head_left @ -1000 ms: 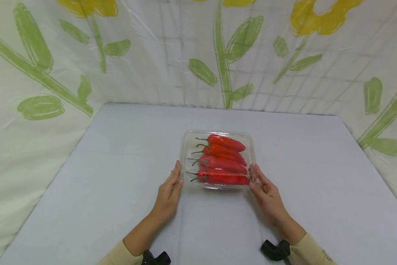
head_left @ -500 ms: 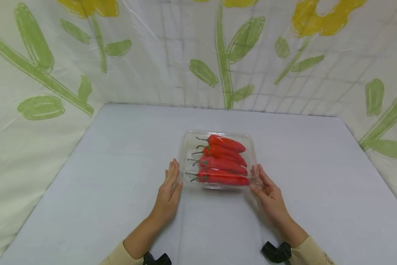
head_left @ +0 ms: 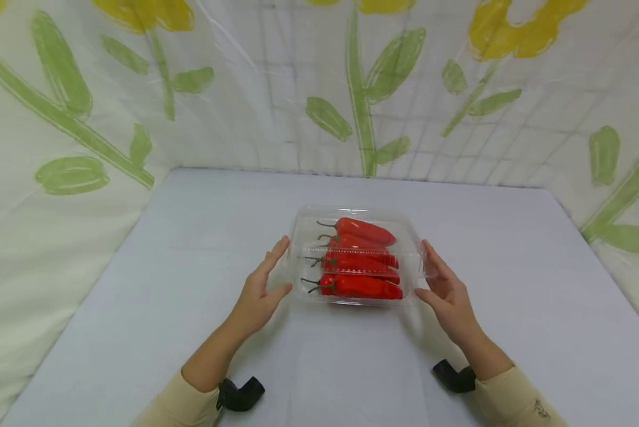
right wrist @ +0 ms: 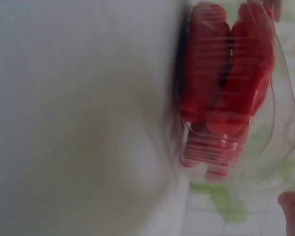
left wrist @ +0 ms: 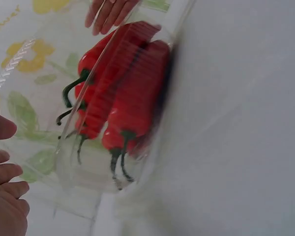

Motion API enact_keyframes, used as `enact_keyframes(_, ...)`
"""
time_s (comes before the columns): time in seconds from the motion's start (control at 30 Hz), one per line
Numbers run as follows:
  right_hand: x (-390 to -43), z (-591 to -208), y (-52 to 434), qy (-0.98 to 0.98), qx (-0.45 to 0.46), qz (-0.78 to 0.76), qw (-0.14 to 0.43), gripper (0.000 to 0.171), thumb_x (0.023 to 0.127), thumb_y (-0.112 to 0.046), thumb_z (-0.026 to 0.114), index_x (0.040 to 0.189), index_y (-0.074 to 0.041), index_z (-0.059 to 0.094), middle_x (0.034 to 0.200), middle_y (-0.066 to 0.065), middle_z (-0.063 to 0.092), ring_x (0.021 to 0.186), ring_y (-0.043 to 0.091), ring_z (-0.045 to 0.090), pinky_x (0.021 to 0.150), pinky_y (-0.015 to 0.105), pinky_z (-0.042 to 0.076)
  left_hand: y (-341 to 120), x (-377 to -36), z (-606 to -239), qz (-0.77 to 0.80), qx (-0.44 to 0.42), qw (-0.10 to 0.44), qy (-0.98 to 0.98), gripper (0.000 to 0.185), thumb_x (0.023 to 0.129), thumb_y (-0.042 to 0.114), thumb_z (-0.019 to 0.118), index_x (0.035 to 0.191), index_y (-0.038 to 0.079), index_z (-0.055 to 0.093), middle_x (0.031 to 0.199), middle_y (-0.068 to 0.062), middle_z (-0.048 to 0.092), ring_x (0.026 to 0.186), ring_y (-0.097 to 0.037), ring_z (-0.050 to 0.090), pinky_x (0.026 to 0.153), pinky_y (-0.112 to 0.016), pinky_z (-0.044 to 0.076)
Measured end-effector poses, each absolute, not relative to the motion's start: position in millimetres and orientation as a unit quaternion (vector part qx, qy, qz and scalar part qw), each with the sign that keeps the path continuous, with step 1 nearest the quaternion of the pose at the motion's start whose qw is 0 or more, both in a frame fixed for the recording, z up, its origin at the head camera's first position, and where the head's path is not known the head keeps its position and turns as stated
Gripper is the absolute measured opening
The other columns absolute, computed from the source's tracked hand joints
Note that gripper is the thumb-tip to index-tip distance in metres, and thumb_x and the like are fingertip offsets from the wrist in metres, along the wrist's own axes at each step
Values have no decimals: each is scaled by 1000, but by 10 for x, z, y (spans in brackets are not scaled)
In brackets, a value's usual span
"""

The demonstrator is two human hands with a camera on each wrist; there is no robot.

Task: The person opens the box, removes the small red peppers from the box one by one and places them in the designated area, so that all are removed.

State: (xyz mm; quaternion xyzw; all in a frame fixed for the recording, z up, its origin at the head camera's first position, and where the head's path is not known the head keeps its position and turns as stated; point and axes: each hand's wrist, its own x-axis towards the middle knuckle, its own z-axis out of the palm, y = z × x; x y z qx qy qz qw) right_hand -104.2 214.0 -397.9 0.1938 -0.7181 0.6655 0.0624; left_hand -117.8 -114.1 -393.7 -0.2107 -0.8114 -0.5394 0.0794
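Clear box (head_left: 354, 256): on the table (head_left: 165, 296), between the two hands. Left hand (head_left: 257, 290): just beside the box's left wall, fingers at its near-left corner. Right hand (head_left: 447, 296): just beside the right wall. Peppers (head_left: 359, 261): inside the box, lying crosswise in a row from near to far, stems toward the left hand, tips toward the right hand.

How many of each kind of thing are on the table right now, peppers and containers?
Red peppers: 4, all lying inside the container
Clear plastic container: 1, between the left hand and the right hand
Total: 5
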Motion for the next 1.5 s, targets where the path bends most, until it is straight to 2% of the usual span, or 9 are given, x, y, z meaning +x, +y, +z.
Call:
enact_keyframes(0.17, -1231, -3876, 2213, -736, 236, 631, 70, 78, 78, 26, 39, 147, 3, 10, 156, 19, 10, 139, -3, 22, 106, 9, 28, -1206, -1461, -3750, -565, -217, -1, -796, 75, 84, -7, 50, 149, 8, 16, 155, -10, 21, 145, -26, 15, 118, -49, 12)
enact_keyframes(0.3, -1430, -3808, 2261, -759, 225, 609, 56, 81, 77, 24, 38, 148, 1, 7, 154, 24, 4, 145, 12, 10, 105, 3, 24, -1219, -1714, -3645, -609, -222, -55, -760, 78, 89, -3, 47, 150, 9, 1, 157, -12, 13, 146, -27, 8, 114, -55, 17)
enact_keyframes(0.4, -1603, -3795, 2277, -774, 212, 596, 29, 83, 79, 19, 40, 149, -3, 3, 156, 20, 1, 146, 24, 2, 105, 2, 22, -1219, -1896, -3588, -625, -217, -81, -745, 75, 90, -1, 44, 150, 8, 0, 157, -10, 11, 146, -24, 8, 112, -54, 23)
enact_keyframes(0.53, -1864, -3816, 2281, -759, 199, 620, -21, 79, 85, 11, 39, 149, -5, -5, 157, 12, -8, 144, 31, -8, 118, 23, 6, -1211, -2153, -3556, -630, -211, -111, -739, 68, 92, 4, 40, 150, 6, 6, 157, -9, 10, 146, -22, 11, 116, -48, 18)
enact_keyframes(0.67, -2128, -3834, 2267, -707, 164, 684, -79, 66, 95, -9, 31, 148, -5, -8, 157, 8, -14, 144, 27, -13, 117, 46, -8, -1207, -2435, -3600, -637, -193, -142, -732, 59, 95, 10, 33, 149, 3, 10, 158, -10, 8, 146, -23, 9, 120, -42, 6)
enact_keyframes(0.87, -2389, -3954, 2244, -674, 133, 714, -137, 61, 98, -29, 13, 146, -3, -16, 154, 11, -20, 143, 25, -18, 117, 42, -12, -1171, -2735, -3753, -671, -138, -184, -705, 58, 97, 16, 27, 149, 0, 6, 158, -10, 4, 146, -23, 3, 120, -37, -2)
enact_keyframes(1.1, -2464, -4043, 2246, -677, 109, 707, -172, 71, 98, -44, 14, 143, -2, -21, 152, 12, -25, 141, 26, -22, 117, 41, -13, -1132, -2794, -3930, -696, -112, -206, -678, 60, 98, 13, 28, 147, -3, -2, 157, -13, -6, 146, -25, -3, 120, -37, -5)
enact_keyframes(1.33, -2477, -4016, 2238, -683, 79, 704, -176, 61, 100, -31, 13, 144, -2, -18, 153, 13, -22, 142, 27, -18, 118, 40, -9, -1136, -2736, -4017, -714, -93, -198, -665, 60, 99, 12, 30, 147, -2, -2, 157, -14, -4, 146, -24, -3, 120, -34, -3)
enact_keyframes(1.5, -2465, -3994, 2263, -700, 51, 701, -127, 63, 99, -21, 32, 147, 2, -1, 157, 15, -5, 145, 27, -3, 119, 41, 1, -1103, -2583, -4032, -731, -43, -205, -650, 60, 100, 14, 30, 148, -1, -3, 157, -13, -3, 146, -23, -2, 120, -33, 0)
